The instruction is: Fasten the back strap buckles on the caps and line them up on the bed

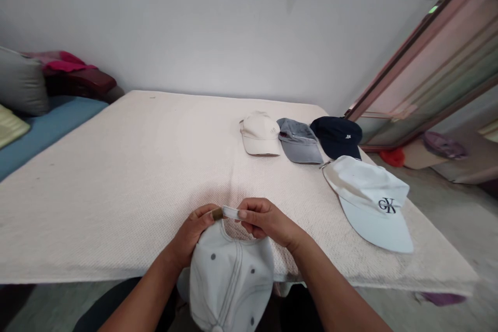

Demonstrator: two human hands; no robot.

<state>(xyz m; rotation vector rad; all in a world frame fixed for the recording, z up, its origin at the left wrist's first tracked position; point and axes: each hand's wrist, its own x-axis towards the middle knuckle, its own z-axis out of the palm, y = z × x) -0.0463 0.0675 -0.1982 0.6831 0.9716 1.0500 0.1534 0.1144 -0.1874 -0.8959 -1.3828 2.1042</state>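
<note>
A pale grey-white cap [232,275] with dark eyelets hangs over the near table edge, its back opening towards the table. My left hand [194,231] is closed on the brass-coloured buckle [217,213] at the left side of that opening. Between thumb and fingers, my right hand [262,218] pinches the light strap [231,212], which runs out from the buckle. The cap's brim is mostly hidden beneath its crown.
On the cloth-covered table [128,181], a cream cap [260,132], a grey cap [299,140] and a navy cap [337,136] lie at the back right. Nearer lies a white cap with lettering [369,199]. A wall stands behind; cushions [23,80] are at left.
</note>
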